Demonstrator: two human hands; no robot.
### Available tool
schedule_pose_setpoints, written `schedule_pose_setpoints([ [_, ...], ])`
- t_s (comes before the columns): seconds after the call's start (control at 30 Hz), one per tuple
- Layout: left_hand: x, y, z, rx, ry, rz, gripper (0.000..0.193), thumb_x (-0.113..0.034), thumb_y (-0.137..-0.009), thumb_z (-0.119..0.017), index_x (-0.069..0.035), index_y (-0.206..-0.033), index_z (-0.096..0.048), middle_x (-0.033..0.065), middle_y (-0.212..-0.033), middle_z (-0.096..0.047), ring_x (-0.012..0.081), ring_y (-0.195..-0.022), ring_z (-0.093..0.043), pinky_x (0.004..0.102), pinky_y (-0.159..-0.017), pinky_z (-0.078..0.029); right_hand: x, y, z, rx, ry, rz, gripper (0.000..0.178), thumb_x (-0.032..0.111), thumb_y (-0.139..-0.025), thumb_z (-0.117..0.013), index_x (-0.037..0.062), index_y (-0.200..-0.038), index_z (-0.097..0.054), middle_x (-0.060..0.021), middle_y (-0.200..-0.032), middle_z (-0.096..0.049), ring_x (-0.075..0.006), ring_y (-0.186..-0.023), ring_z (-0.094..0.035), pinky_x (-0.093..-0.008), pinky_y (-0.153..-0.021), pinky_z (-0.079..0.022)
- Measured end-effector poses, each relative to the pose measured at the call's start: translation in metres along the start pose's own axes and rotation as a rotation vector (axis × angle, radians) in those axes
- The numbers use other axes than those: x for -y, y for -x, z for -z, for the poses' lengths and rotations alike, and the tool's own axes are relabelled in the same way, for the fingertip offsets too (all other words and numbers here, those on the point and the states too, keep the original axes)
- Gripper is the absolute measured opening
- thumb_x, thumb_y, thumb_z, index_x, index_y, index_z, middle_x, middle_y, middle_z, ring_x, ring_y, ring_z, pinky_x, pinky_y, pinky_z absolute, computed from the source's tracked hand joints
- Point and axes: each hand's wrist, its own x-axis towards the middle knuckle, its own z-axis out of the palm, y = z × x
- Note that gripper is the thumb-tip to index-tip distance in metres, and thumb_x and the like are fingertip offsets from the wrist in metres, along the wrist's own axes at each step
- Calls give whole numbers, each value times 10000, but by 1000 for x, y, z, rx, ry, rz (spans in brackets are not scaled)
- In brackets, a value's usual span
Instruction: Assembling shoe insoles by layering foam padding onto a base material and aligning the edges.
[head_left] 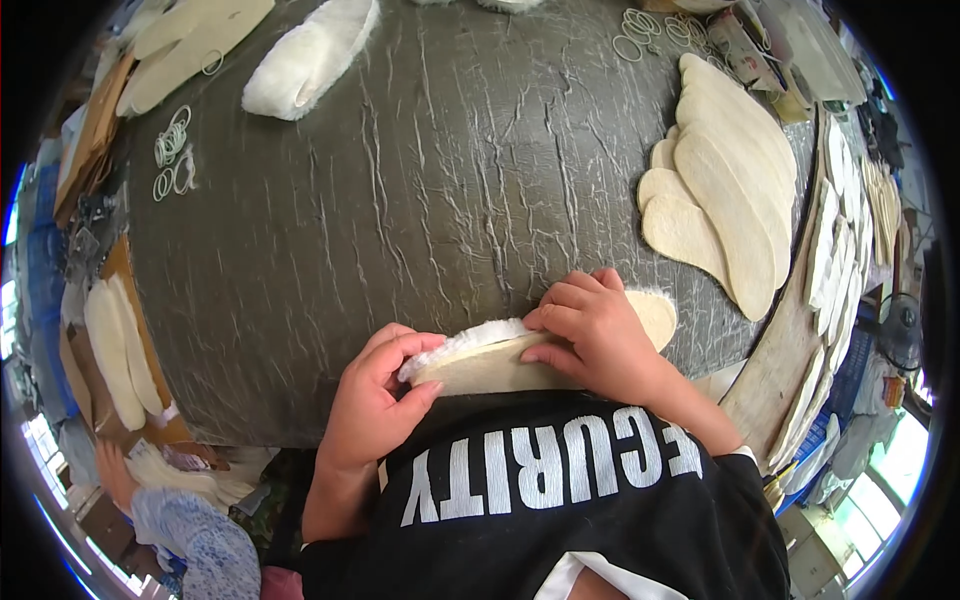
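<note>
A cream insole (480, 370) with white fleece along its far edge lies at the near edge of the table, close to my body. At its left end my left hand (378, 388) pinches it between thumb and fingers. Farther right, my right hand (600, 335) grips the fleece edge, fingertips on the far side and thumb on the cream face. The insole's rounded right end (655, 318) sticks out beyond my right hand. Part of its middle is hidden under that hand.
Stacked cream insoles (735, 180) fan out at the right. A white fleece piece (312, 60) lies at the far left, near more insoles (200, 45) and pale rings (172, 138). Other rings (640, 30) and containers (800, 50) stand far right. Another person's sleeve (195, 535) shows lower left.
</note>
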Motion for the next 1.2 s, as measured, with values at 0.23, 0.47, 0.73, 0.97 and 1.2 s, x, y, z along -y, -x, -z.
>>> schedule_pose_setpoints([
  [0.23, 3, -17, -9, 1, -192, -111, 262, -176, -875, -717, 39, -993, -625, 56, -914, -603, 136, -804, -572, 271, -690, -465, 1, -4, -5, -11, -30, -5, 151, 278, -777, -734, 147, -834, -686, 10, -793, -595, -208, -853, -556, -386, -787, -353],
  [0.47, 14, -30, -2, -62, 314, 289, 168, -165, -957, -621, -2, -931, -654, -9, -787, -634, 57, -681, -559, 220, -644, -461, 5, -7, 21, 111, -5, 156, 662, 370, -702, -787, 108, -1254, -531, -108, -1050, -593, -284, -970, -577, -405, -908, -392],
  [0.73, 3, -31, 25, -209, 497, -34, 353, -241, -983, -580, 31, -1205, -547, 76, -1095, -577, 115, -932, -571, 235, -813, -481, -18, -24, 37, 655, -516, -174, 738, 145, -771, -705, 102, -1431, -377, -143, -1142, -583, -288, -1034, -601, -368, -908, -469],
  [0.97, -23, -11, 3, -172, -819, -698, 604, -320, -540, -896, -97, -1007, -585, 119, -1275, -531, 342, -1225, -466, 499, -1019, -377, -35, -16, 16, 609, -1047, -405, 535, 16, -862, -497, 36, -1396, -458, -138, -1169, -633, -196, -971, -643, -321, -839, -513],
  [1.2, -12, -26, -27, -256, -984, -893, 735, -321, -542, -901, -111, -1130, -513, 80, -1261, -593, 315, -1249, -504, 578, -1133, -194, -46, -20, 1, 643, -1653, -552, 498, -13, -841, -477, -102, -1330, -493, -174, -1190, -628, -177, -999, -648, -289, -863, -520],
])
